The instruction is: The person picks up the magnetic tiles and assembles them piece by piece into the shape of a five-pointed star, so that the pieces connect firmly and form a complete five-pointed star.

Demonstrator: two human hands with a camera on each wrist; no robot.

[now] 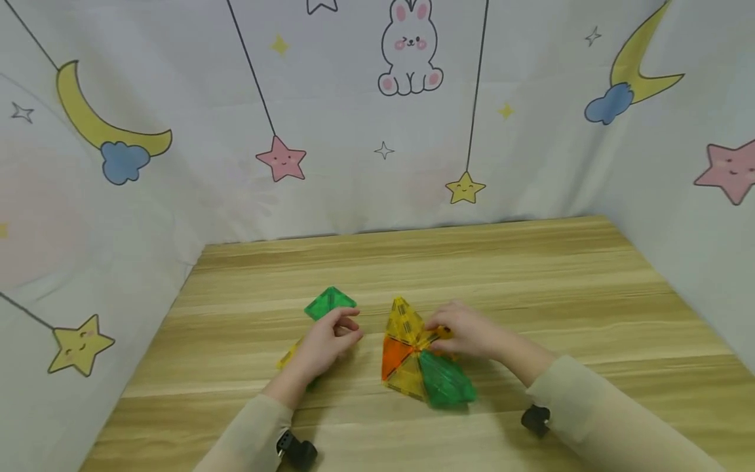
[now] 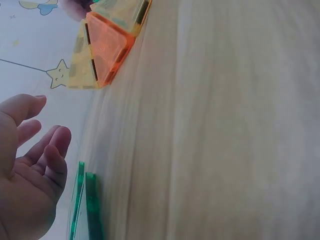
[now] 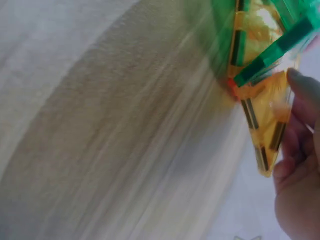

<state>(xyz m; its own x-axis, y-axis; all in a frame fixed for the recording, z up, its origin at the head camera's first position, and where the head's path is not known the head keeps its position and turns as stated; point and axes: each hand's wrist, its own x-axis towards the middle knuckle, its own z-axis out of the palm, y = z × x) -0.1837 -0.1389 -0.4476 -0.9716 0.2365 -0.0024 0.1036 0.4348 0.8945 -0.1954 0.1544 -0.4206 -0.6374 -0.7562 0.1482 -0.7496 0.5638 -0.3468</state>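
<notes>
Translucent triangular magnetic tiles are joined into one shape in the middle of the table: an orange tile (image 1: 395, 358), yellow tiles (image 1: 403, 320) and a green part (image 1: 447, 382). My right hand (image 1: 472, 330) is at its right side, pinching a yellow magnetic tile (image 3: 270, 112) between thumb and fingers. A green tile edge (image 3: 275, 52) crosses in front of the yellow in the right wrist view. To the left, my left hand (image 1: 326, 342) hovers with loosely bent fingers and holds nothing. Its palm and fingers (image 2: 37, 170) show apart from the shape in the left wrist view.
Beyond the left hand lie green triangular tiles (image 1: 330, 302). A yellow tile (image 1: 288, 354) shows partly from behind the left wrist, with a bit of green below. The wooden table (image 1: 248, 275) meets a printed white cloth (image 1: 342, 196) at its back and sides.
</notes>
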